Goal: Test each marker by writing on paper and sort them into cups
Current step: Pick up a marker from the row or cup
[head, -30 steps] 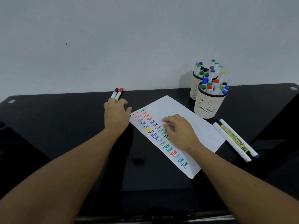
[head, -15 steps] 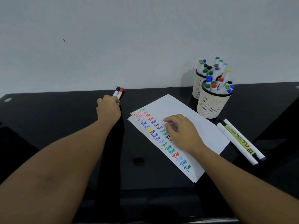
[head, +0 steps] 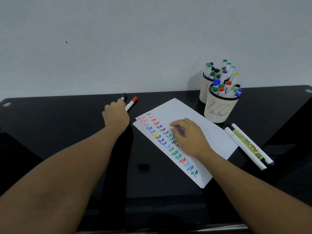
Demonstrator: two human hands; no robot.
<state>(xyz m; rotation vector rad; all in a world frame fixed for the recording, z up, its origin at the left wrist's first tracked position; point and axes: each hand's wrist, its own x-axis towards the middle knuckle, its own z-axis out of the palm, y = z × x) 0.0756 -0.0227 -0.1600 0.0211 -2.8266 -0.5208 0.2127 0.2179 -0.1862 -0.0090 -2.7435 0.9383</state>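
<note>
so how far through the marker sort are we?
Mostly done: both cups are packed and the paper carries two columns of test marks. Left hand is picking up the black-capped marker beside the red one. Those and three markers by the cups remain.

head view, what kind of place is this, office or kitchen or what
Most likely a desk at home or in an office, set against a plain wall. The glossy black desk carries only stationery: two mesh cups packed with markers, and a sheet of paper covered in coloured test scribbles.
</note>
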